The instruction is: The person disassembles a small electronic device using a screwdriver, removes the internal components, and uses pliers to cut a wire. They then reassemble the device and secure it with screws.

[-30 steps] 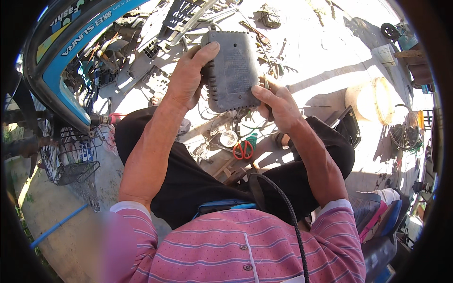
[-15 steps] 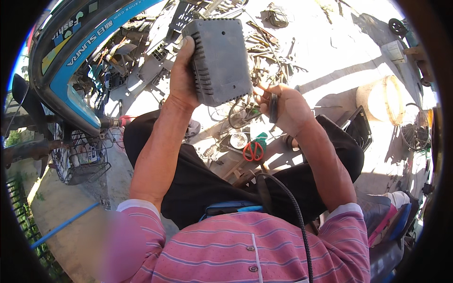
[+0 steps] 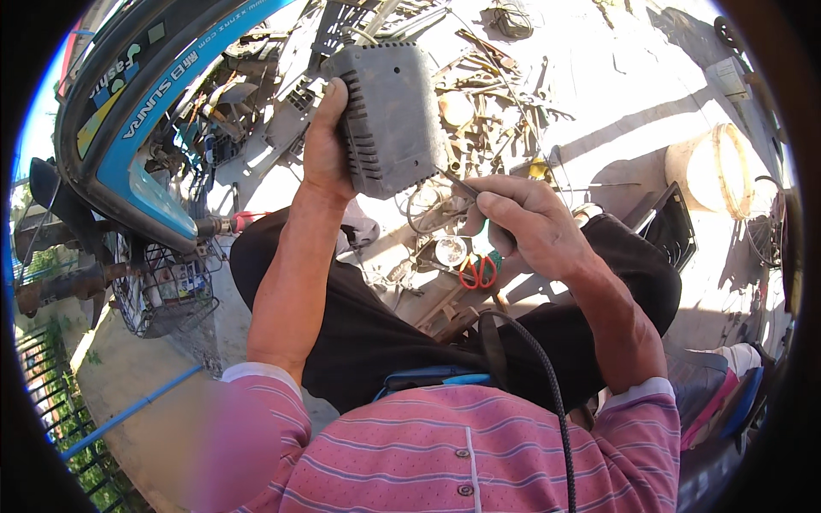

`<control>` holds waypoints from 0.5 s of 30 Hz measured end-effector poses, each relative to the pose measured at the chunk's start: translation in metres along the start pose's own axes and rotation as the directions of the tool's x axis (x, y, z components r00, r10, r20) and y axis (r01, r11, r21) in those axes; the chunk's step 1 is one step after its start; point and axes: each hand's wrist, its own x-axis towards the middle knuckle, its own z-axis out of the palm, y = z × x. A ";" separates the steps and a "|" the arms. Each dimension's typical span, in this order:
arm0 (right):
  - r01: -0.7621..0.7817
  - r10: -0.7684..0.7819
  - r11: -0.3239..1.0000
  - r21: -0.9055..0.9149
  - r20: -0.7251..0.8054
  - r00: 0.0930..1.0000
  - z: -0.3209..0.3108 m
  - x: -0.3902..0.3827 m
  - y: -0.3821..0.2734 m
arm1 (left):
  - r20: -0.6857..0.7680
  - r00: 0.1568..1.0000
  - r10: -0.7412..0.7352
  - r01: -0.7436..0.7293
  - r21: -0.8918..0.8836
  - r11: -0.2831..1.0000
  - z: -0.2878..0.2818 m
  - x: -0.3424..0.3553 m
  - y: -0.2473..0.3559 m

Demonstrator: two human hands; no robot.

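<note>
My left hand (image 3: 328, 141) grips a grey plastic charger box (image 3: 395, 120) by its left side, thumb along the vent slots. The box is raised above my lap, and its broad face shows two small dark holes. To the right of its lower corner, my right hand (image 3: 534, 218) is closed, pinching a thin dark tool (image 3: 459, 183) that points at that corner. Its exact kind is too small to tell, and my fingers hide its rear part. Whether its tip touches the box I cannot tell. Below lie red-handled scissors (image 3: 477, 273), next to a small round dish (image 3: 450, 250).
Beyond the box, metal tools and scrap (image 3: 496, 94) cover the ground. A blue and black vehicle frame (image 3: 141, 158) rises at the left, near a wire basket (image 3: 162, 286). At the right stand a pale bucket (image 3: 697, 171) and a black tray (image 3: 665, 229). A black braided cord (image 3: 547, 376) crosses my shirt.
My right hand has turned over, from palm showing to knuckles up, and the dark tool now points toward the box's corner. The box has shifted slightly left and lower in view.
</note>
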 end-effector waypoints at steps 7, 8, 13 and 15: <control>0.101 -0.103 0.984 -0.148 -0.006 0.995 0.000 0.000 0.001 | 0.003 1.000 -0.006 0.006 -0.010 1.000 0.003 0.003 -0.004; 0.082 -0.085 0.984 -0.159 -0.010 0.996 -0.001 0.001 0.000 | 0.011 1.000 -0.016 0.016 -0.023 1.000 0.005 0.003 -0.004; 0.101 -0.101 0.984 -0.150 0.007 0.995 -0.002 0.005 0.006 | 0.018 1.000 -0.017 0.017 0.003 1.000 0.005 0.004 -0.008; 0.086 -0.085 0.986 -0.140 0.009 0.996 -0.003 0.005 0.005 | 0.007 1.000 -0.020 0.020 0.019 1.000 0.006 0.004 -0.008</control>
